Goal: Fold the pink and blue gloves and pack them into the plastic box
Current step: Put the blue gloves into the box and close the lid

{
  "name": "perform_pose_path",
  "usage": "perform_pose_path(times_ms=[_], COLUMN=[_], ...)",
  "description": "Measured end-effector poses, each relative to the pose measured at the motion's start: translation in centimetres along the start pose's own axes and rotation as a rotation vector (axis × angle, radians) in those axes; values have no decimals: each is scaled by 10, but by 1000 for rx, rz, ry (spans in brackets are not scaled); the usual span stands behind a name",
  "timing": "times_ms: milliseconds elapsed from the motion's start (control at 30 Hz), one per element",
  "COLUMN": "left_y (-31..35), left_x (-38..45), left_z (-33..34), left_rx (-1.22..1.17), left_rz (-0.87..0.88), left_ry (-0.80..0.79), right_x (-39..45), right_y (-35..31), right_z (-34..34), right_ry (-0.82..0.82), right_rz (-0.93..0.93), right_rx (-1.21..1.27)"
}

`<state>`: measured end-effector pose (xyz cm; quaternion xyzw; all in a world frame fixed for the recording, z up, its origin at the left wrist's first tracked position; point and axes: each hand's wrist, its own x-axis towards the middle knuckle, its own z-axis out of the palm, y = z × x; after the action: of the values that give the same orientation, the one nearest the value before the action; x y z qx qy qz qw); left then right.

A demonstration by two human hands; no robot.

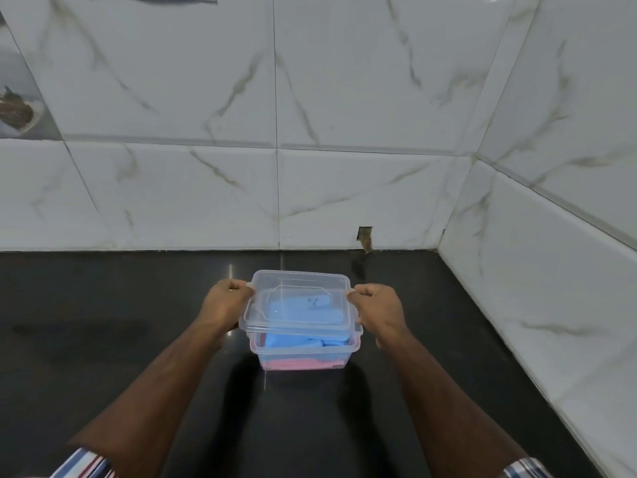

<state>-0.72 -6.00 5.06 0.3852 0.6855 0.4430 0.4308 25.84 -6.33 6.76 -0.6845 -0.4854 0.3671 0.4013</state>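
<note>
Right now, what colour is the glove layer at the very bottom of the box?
Pink, under the blue gloves; seen through the clear box wall in the head view.

Glossy black countertop (103, 339) bearing clear plastic box (303, 353).

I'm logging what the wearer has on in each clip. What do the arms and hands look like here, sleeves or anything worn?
Both forearms are bare. The left hand and right hand show no gloves, rings or watch. Only striped sleeve cuffs show at the bottom edge: the left cuff in white, blue and red stripes, the right cuff in white and blue.
</note>
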Motion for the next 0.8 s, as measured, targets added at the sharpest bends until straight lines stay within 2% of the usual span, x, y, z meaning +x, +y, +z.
perform_pose_path(times_ms=[267, 800], left_y=[-9, -15], left_x=[-10, -17], left_z=[-3, 1], left_rx=[56, 219], left_rz=[18, 84], left_ry=[-5, 31], right_x=[0, -4], right_y=[12, 20], right_z=[5, 2], right_ry=[29, -21], right_rz=[-15, -113], right_rx=[-88, -267])
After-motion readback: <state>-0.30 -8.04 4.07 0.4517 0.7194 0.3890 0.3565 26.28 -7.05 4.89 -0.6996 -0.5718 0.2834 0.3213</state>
